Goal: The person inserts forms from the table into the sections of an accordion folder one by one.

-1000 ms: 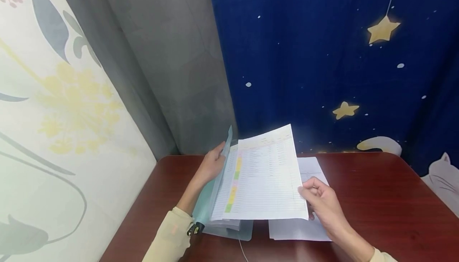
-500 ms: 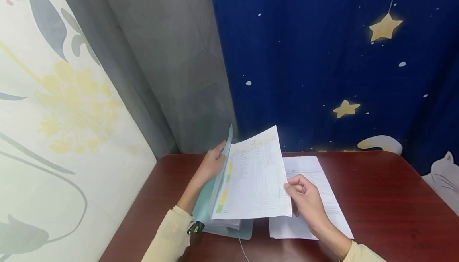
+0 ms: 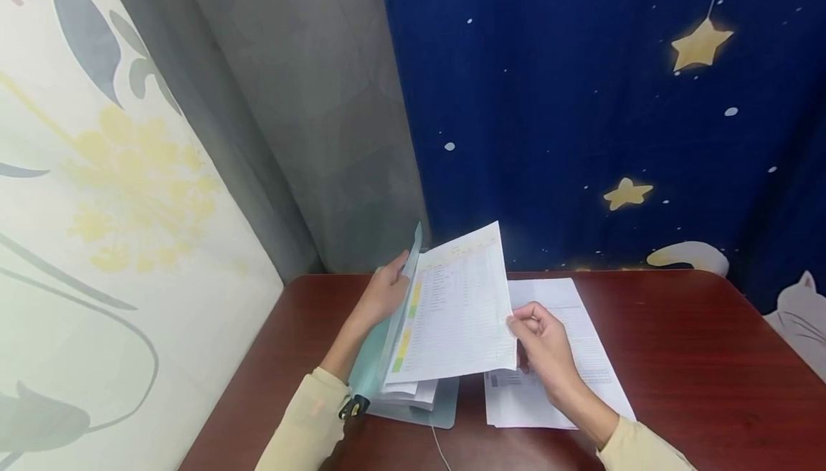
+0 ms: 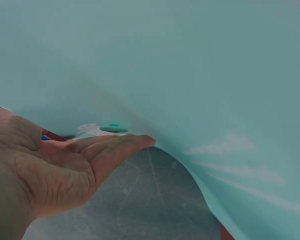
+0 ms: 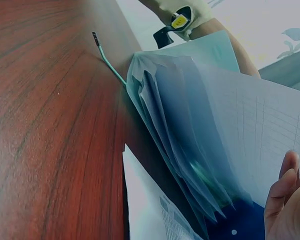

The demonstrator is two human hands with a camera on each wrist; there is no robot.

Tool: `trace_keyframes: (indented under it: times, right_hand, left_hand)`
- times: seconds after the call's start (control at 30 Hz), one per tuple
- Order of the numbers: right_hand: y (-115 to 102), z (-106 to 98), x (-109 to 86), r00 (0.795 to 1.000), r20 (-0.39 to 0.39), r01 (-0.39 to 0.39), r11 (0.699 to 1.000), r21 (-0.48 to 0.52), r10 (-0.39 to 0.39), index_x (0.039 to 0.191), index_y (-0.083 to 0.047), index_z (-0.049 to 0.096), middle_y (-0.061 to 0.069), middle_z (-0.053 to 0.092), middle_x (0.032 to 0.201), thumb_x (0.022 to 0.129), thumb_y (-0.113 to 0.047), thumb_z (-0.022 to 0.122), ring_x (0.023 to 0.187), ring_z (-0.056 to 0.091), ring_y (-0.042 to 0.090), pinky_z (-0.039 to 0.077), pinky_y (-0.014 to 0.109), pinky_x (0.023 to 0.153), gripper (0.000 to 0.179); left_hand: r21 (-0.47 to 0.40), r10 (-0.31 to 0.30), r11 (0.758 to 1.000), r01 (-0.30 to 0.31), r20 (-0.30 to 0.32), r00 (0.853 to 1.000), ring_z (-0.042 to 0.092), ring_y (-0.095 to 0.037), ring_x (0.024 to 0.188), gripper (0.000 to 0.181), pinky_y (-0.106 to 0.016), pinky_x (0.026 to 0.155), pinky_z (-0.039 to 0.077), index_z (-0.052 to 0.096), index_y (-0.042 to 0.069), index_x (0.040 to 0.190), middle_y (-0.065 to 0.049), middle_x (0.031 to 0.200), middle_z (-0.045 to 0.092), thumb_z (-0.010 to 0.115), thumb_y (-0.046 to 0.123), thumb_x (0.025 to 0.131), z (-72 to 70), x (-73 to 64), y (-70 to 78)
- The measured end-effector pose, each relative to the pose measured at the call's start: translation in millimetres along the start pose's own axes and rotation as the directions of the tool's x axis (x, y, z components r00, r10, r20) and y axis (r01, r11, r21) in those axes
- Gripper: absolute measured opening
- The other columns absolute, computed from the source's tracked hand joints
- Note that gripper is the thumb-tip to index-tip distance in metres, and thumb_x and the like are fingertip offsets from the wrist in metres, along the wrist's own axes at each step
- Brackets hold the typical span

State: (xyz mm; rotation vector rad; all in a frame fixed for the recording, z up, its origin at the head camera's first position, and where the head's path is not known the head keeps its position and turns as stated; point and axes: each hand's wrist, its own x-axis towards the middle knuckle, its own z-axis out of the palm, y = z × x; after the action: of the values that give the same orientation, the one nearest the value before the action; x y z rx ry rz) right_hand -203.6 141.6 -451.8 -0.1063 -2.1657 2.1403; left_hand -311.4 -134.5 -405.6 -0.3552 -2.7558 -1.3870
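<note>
Lifting a teal folder's (image 3: 369, 363) cover with one hand, pinching a printed sheet (image 3: 458, 313) with the other

I see a person's two forearms in pale yellow sleeves reaching over a dark red wooden table (image 3: 684, 363). The left hand (image 3: 382, 297) grips the far part of the raised cover; from the left wrist, its fingers look nearly straight and pressed together along the cover's edge, the thumb mostly hidden. A black device (image 3: 353, 408) sits at that wrist. The right hand (image 3: 545, 345), angled in from the right, pinches the sheet's right edge between thumb and forefinger.

The sheet tilts upward between the hands, its left side reaching the folder; I cannot tell whether it is tucked inside. It carries a ruled table with yellow and green blocks down its left margin. Within the folder, white papers (image 3: 422, 393) lie in layers beneath the sheet. A thin cord (image 3: 440, 449) trails from the folder's near edge. Just beside the folder, partly under the right hand, a loose paper stack (image 3: 589, 345) lies flat on the table.
</note>
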Motion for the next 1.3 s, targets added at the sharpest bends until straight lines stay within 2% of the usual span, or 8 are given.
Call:
trace_keyframes:
  times: [0.37,0.6,0.67,0.8,0.93,1.17,1.27,1.3]
  right_hand:
    - [2,17,-13.4,0.997,0.041,0.057,0.998,0.022,-0.058,0.109,0.000,0.058,0.005,0.073,0.078,0.103,-0.009,0.062,0.043,0.054,0.017,0.043,0.028,0.042,0.012]
    - [5,29,-12.3,0.995,0.090,0.049,0.999,0.020,-0.051,0.110,-0.001,0.058,0.008,0.075,0.081,0.102,-0.010,0.062,0.044,0.056,0.018,0.046,0.028,0.044,0.012]
    - [6,33,-11.8,0.994,0.100,0.041,0.999,0.027,-0.043,0.109,-0.001,0.058,0.009,0.074,0.081,0.102,-0.010,0.062,0.044,0.057,0.018,0.046,0.028,0.044,0.012]
    - [9,42,-12.0,0.993,0.116,0.032,0.999,0.029,-0.036,0.108,-0.001,0.058,0.010,0.074,0.080,0.102,-0.011,0.063,0.044,0.057,0.019,0.046,0.029,0.044,0.013]
    - [12,48,-12.0,0.992,0.121,0.027,0.998,0.053,-0.033,0.108,0.000,0.058,0.010,0.072,0.077,0.101,-0.012,0.064,0.043,0.056,0.018,0.045,0.029,0.043,0.014]
    - [11,54,-10.8,0.996,0.070,0.046,0.998,0.041,-0.048,0.109,-0.002,0.061,0.008,0.069,0.073,0.101,-0.011,0.064,0.043,0.056,0.018,0.044,0.027,0.043,0.012]
    - [9,54,-10.6,0.998,0.041,0.057,0.998,0.009,-0.057,0.109,-0.004,0.062,0.007,0.068,0.071,0.101,-0.012,0.063,0.044,0.056,0.017,0.042,0.027,0.043,0.011]
    - [9,54,-10.6,0.998,0.034,0.059,0.998,0.002,-0.059,0.109,-0.005,0.062,0.007,0.068,0.071,0.102,-0.012,0.063,0.044,0.056,0.017,0.042,0.026,0.043,0.010]
  left_hand:
    - [0.068,0.012,0.998,-0.011,-0.008,1.000,0.061,-0.027,0.072,0.061,-0.032,0.050,0.040,0.034,0.017,0.167,-0.018,0.156,0.056,0.040,0.016,0.106,-0.7,2.0,2.3]
    - [0.108,0.055,0.993,-0.051,-0.027,0.998,0.062,-0.028,0.110,0.060,-0.036,0.068,0.041,0.037,0.011,0.165,-0.015,0.165,0.046,0.040,0.014,0.105,-1.1,1.6,4.3]
    - [0.109,0.059,0.992,-0.056,-0.027,0.998,0.062,-0.031,0.109,0.059,-0.036,0.069,0.041,0.037,0.011,0.165,-0.016,0.165,0.046,0.040,0.013,0.106,-0.9,1.9,4.1]
    - [0.106,0.061,0.993,-0.057,-0.029,0.998,0.059,-0.029,0.085,0.059,-0.034,0.062,0.038,0.037,0.010,0.165,-0.020,0.161,0.050,0.042,0.013,0.107,-0.5,2.2,3.3]
    - [0.098,0.044,0.994,-0.042,-0.018,0.999,0.035,-0.021,0.057,0.059,-0.032,0.053,0.031,0.036,0.011,0.166,-0.030,0.135,0.066,0.042,0.013,0.106,0.6,2.5,1.9]
    - [0.102,0.045,0.994,-0.042,-0.027,0.999,0.035,-0.018,0.053,0.059,-0.030,0.050,0.030,0.036,0.011,0.166,-0.027,0.132,0.068,0.042,0.012,0.107,1.8,0.2,1.5]
    - [0.103,0.045,0.994,-0.042,-0.030,0.999,0.022,-0.015,0.047,0.059,-0.028,0.047,0.027,0.035,0.011,0.166,-0.028,0.103,0.069,0.041,0.013,0.108,2.1,-0.3,3.8]
    - [0.108,0.046,0.993,-0.042,-0.036,0.998,0.023,-0.015,0.047,0.058,-0.028,0.047,0.027,0.035,0.010,0.166,-0.029,0.104,0.069,0.041,0.013,0.108,2.4,-0.6,4.8]
